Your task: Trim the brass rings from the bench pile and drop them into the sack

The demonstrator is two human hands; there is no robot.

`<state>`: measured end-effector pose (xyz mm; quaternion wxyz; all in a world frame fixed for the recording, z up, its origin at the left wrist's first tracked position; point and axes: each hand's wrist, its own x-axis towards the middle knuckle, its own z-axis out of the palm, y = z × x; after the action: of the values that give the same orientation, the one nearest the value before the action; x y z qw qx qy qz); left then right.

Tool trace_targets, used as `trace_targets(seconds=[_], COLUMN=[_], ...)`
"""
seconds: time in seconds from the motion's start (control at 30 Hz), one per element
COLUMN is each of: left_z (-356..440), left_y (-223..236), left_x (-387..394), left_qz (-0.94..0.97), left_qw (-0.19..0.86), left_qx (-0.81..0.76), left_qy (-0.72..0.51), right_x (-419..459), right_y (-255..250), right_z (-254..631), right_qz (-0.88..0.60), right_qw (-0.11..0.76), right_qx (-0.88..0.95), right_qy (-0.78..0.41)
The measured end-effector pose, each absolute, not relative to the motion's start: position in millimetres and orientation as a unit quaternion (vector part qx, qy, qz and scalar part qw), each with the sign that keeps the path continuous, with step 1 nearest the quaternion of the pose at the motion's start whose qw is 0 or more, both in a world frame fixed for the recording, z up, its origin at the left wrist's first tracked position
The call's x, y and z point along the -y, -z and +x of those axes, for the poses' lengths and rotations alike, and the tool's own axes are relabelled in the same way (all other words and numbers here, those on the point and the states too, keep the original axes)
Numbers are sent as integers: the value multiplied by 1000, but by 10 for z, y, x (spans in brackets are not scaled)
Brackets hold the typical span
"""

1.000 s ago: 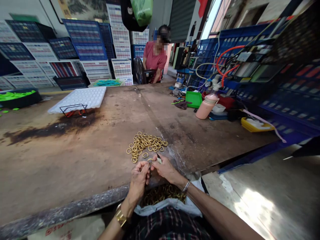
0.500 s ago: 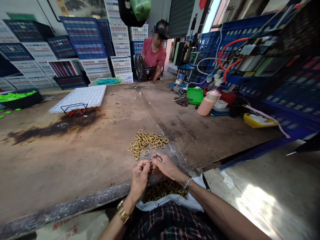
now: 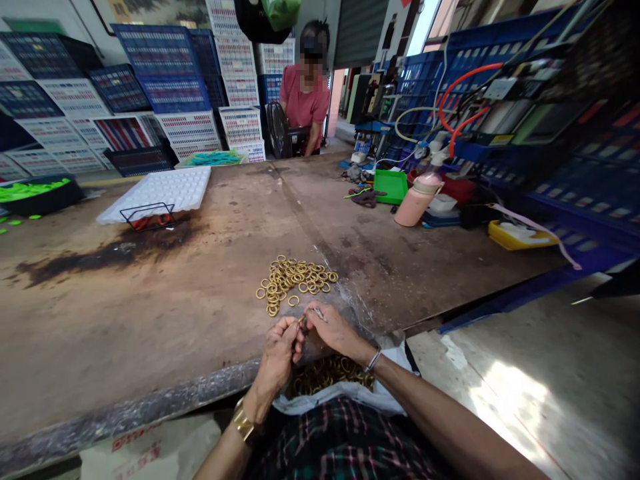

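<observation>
Pinched in the left hand's (image 3: 280, 345) fingertips, a small gold-toned piece (image 3: 301, 321) meets the right hand (image 3: 331, 327), which is closed on a slim tool (image 3: 319, 313).
Fingers hide most of the piece, probably a ring; it is held near the edge of the table (image 3: 175, 333), seemingly to bring both hands together. Loose rings (image 3: 293, 277) lie just beyond, within easy reach; an open sack (image 3: 327, 399) holds more below.
</observation>
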<state>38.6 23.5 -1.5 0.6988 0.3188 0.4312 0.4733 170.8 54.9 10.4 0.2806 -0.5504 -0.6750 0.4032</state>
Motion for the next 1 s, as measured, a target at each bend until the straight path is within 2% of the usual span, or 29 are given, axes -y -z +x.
trace_targets(seconds=[0.17,0.3,0.7,1.0], left_z=[405,403,417,392], left_y=[67,112,163,138], left_x=[-233,-230,-230,-200], left_qz=[336,362,390,395], left_qw=[670,650,607,613], left_qx=[-456,-474,-511,-499], left_qy=[-480,-471,-467,-468], right_x=[-510,-477,-469,-527], right_y=[-65,-78,-82,-85], right_z=[1741,1722,1639,1648], right_qz=[-534,-537,-566,-559], right_qw=[128,74,20,-4], right_qx=[797,815,804,805], right_qy=[-251,-206,-179,-196])
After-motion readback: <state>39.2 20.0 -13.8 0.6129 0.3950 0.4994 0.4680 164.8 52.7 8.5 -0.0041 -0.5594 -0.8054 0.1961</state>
